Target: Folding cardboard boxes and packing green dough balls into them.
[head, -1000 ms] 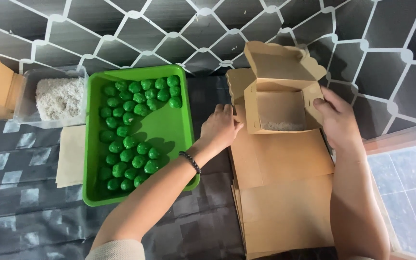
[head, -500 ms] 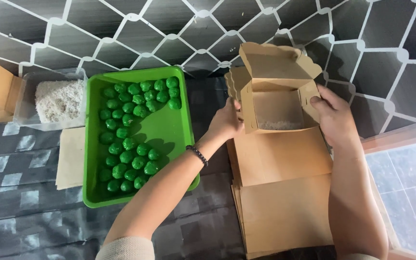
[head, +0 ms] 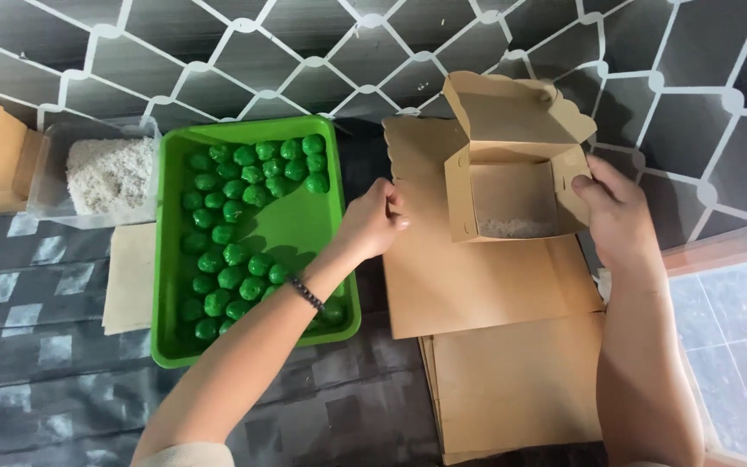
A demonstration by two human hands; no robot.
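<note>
right hand [head: 620, 212] grips the right wall of the open kraft box [head: 512, 177] standing on flat cardboard sheets [head: 477, 285] right of the green tray [head: 304, 233], left hand [head: 373, 216] loosely curled, empty; box looks light, thin, crushable, best held by its side walls.

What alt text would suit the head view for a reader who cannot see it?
The right hand grips an open brown paper box on flat brown cartons, while the left hand hovers loosely closed beside a green tray of green balls. A tub of white shreds sits left.
</note>
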